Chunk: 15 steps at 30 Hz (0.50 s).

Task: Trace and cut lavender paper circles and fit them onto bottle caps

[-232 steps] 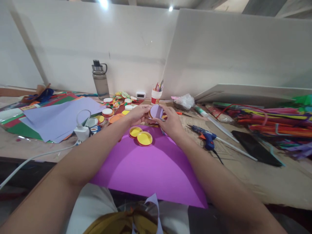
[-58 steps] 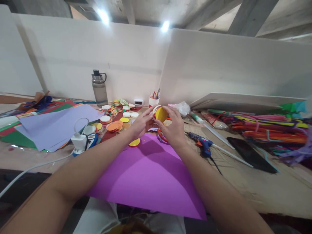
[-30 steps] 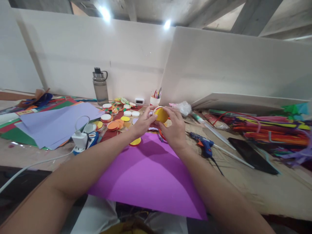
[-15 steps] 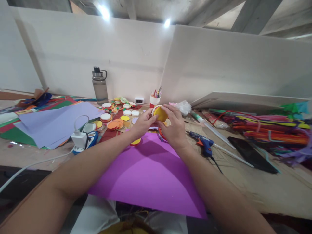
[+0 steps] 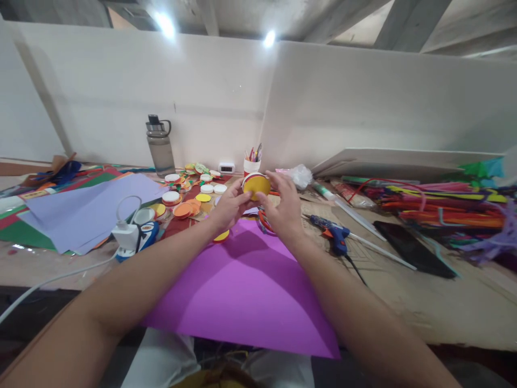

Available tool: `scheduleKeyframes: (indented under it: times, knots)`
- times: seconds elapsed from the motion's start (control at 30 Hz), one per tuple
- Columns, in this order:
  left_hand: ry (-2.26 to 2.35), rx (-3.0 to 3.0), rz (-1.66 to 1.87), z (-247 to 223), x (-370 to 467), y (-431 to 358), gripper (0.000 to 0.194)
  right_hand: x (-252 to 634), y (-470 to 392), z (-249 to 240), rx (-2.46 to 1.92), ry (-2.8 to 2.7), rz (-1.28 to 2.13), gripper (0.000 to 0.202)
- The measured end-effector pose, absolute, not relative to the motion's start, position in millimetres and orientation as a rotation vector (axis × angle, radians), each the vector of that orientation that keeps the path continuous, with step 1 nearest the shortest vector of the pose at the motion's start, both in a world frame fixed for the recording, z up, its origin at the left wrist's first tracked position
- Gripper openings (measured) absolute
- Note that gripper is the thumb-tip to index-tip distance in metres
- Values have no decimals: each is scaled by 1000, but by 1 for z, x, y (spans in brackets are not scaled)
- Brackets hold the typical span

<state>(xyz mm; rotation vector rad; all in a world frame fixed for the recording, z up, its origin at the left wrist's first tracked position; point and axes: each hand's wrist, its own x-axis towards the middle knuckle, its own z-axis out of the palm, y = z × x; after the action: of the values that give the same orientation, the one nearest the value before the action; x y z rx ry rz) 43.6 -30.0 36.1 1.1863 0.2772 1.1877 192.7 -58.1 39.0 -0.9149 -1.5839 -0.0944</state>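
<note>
A round yellow paper disc (image 5: 257,185) with a white and dark red rim is held up above the far part of a purple paper sheet (image 5: 242,291). My left hand (image 5: 231,206) is closed on its left and lower edge, thumb across the yellow face. On the other side, my right hand (image 5: 284,207) curves around the right edge, with its thumb and fingertips against the disc; its hidden fingers do not show. Beneath the hands, a red-handled tool (image 5: 264,222) lies partly covered. Another yellow disc (image 5: 221,236) rests at the sheet's far left edge.
Left lie lilac sheets (image 5: 92,210), a power strip (image 5: 147,237) with a plugged-in charger, and several lids and paper discs (image 5: 183,209). Behind stand a bottle (image 5: 160,151) and a pen cup (image 5: 251,166). Right are a glue gun (image 5: 333,231), a black tablet-like slab (image 5: 412,248) and pipe cleaners (image 5: 452,207).
The disc has turned so its yellow face shows rounder and more fully to me. My right fingers have shifted slightly at its edge. The whole view has moved a little.
</note>
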Motion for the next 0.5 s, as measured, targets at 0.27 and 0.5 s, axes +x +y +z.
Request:
scheduleKeyframes:
  times: [0.27,0.5]
  knots:
    - [204,1139,1026,38,37,-30,48,194,-58,42,-936,-1393,370,36]
    - [276,1056,964,39,36,-26,31,197,-51,45,-820,-1260,777,54]
